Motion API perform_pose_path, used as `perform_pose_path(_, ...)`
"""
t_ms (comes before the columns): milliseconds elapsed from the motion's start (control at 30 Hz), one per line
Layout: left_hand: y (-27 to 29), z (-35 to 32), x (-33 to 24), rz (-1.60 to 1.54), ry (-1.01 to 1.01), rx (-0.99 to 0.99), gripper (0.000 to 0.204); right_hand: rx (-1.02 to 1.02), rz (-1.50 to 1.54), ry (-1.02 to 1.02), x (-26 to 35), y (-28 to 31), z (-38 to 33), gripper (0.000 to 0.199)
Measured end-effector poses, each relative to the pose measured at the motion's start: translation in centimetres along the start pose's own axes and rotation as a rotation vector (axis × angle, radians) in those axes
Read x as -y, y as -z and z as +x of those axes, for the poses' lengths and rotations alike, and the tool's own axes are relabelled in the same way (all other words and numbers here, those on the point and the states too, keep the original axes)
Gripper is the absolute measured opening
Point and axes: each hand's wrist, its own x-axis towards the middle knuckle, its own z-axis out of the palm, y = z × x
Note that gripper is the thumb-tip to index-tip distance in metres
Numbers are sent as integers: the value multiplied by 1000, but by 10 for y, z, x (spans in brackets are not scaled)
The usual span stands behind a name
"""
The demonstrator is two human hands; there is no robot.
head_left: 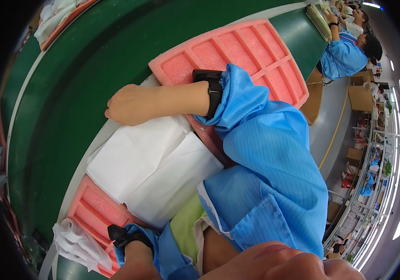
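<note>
The far pink foam tray [228, 51] and the near pink foam tray [101, 205] look grainy, bumpy and matt. The folded white sheets [134, 154] look smooth and dull, like paper or thin cloth, but I can't tell which. The striped blue sleeve [274, 144] is wrinkly cloth with a soft shine. The green work surface [97, 60] looks smooth. The crumpled white wrap [79, 245] is thin and crinkly. The brown box [361, 98] is plain, matt cardboard

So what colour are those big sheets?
The big sheets are white, best seen in the head view.
</note>
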Motion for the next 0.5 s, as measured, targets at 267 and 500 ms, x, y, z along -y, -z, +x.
perform_pose_path(267, 4, -2, 8, 66, -28, 52, 42, -57, -2, 3, -1, -6, 0, 16)
perform_pose_path(500, 8, 5, 8, 189, 72, 171, 46, 2, 3, -20, -3, -3, -1, 16)
